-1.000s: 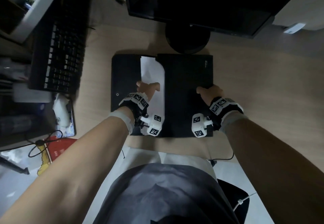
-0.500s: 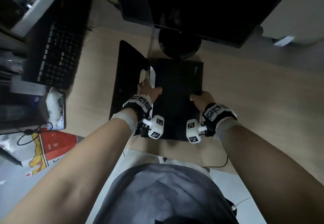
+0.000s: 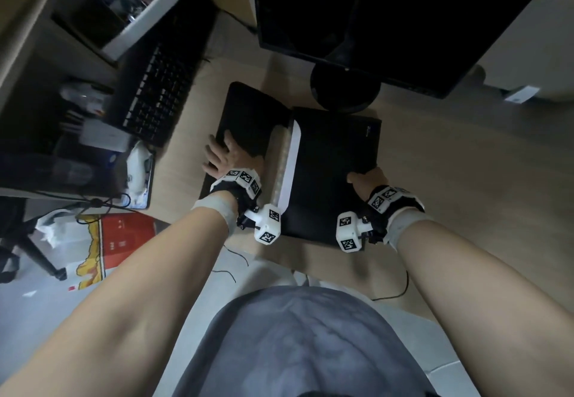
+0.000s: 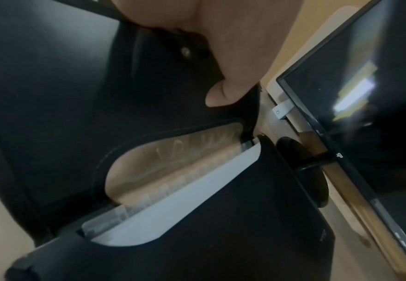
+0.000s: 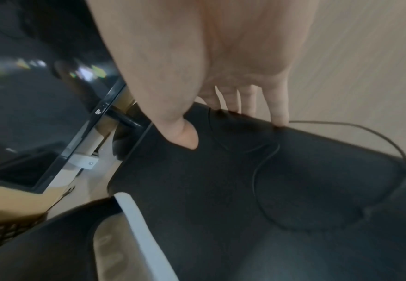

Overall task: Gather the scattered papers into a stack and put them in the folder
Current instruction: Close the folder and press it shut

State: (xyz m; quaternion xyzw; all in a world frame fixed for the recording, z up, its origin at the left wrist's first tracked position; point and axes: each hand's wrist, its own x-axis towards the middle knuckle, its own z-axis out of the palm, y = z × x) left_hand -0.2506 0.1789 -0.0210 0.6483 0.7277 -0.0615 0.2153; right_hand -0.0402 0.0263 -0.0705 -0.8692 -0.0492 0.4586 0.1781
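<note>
A black folder [image 3: 335, 163] lies on the wooden desk [image 3: 450, 179] in front of me. Its left cover [image 3: 251, 117] stands raised off the desk, leaning toward the right half. My left hand [image 3: 226, 157] holds that cover near its outer edge, and in the left wrist view the thumb [image 4: 221, 95] lies on its inner face. A narrow strip of white paper [image 3: 292, 154] shows in the right half's pocket, beside the spine. My right hand [image 3: 365, 179] grips the folder's right edge, thumb [image 5: 182, 136] on top and fingers over the rim.
A dark monitor [image 3: 388, 17] on a round stand [image 3: 344, 92] sits just behind the folder. A black keyboard [image 3: 155, 92] and desk clutter lie to the left. A thin cable [image 5: 389, 142] loops over the folder's near right corner. A red and yellow bag [image 3: 118, 238] is on the floor.
My left hand left the white paper and took the left cover, which rose from flat on the desk. Much less paper shows. My right hand stays on the right edge.
</note>
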